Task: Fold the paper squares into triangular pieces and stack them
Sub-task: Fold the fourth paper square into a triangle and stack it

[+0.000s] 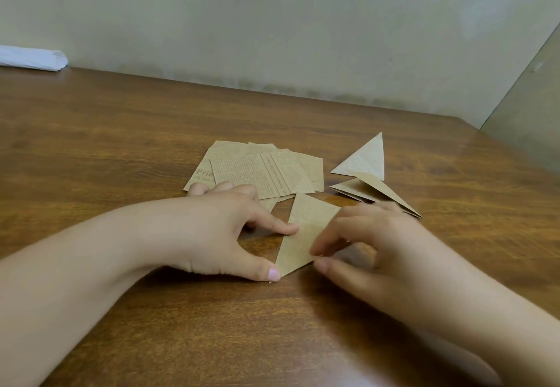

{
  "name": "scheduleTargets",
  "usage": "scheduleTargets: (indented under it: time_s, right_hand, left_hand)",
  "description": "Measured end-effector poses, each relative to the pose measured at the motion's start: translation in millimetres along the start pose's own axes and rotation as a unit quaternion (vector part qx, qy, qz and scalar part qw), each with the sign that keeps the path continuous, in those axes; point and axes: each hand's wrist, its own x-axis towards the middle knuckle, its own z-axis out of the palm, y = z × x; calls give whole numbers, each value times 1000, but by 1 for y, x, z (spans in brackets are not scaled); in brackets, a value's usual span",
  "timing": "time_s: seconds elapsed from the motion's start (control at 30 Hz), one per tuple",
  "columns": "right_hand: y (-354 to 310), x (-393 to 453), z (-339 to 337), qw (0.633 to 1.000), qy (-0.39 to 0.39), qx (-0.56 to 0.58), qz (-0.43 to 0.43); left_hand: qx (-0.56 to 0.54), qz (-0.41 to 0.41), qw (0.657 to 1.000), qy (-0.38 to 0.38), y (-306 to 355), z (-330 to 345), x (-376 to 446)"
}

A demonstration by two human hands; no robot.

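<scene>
A brown newsprint paper folded into a triangle (303,229) lies on the wooden table (121,144) between my hands. My left hand (233,229) presses its left edge with the index fingertip and its lower corner with the thumb. My right hand (372,244), slightly blurred, pinches the triangle's right edge between thumb and forefinger. Behind them lies a loose pile of flat paper squares (260,171). To the right sits a stack of folded triangles (366,174), the top one partly lifted.
A white folded cloth or bag (33,58) lies at the far left against the pale wall (272,23). The table meets a second wall at the far right corner. Bare wood stretches across the left and the near side.
</scene>
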Motion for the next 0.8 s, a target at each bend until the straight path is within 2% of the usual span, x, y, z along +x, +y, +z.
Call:
scheduleTargets:
  time_s: [0.13,0.43,0.8]
  right_hand:
    - [-23,17,10,993,-55,74,69]
    - [-25,26,10,982,-105,91,128]
    - [16,14,-8,975,-79,32,206]
  left_hand:
    - [-13,3,1000,5,0,1,-1]
    - [-7,14,1000,0,0,-2,-2]
    - [11,16,1000,-13,-1,-1,0]
